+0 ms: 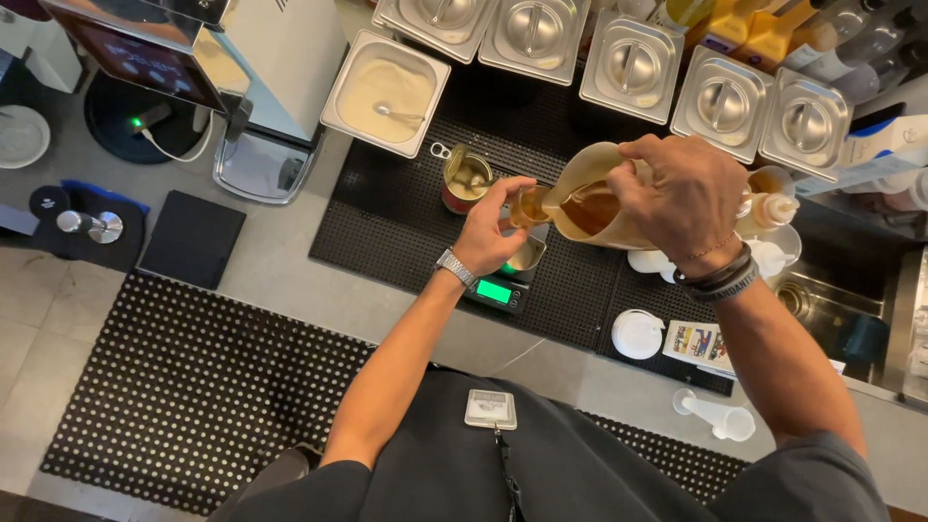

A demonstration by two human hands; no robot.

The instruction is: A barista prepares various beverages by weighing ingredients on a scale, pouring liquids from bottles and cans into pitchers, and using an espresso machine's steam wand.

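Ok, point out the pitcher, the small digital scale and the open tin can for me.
Pitcher [592,205]: head view, on its translucent side wall, over the amber liquid.
Digital scale [495,291]: head view, on its lit green display.
Open tin can [465,180]: head view, on the contents inside its open top.

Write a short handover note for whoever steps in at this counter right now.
Left hand: steadies a small cup over the metal cup on the scale.
Right hand: tilts a pitcher of amber liquid toward the small cup.
Done: the small cup looks partly filled; the scale's display is lit.
Left: how much more to pour cannot be told.
Nearby: open can, open tray of cream, white lid.
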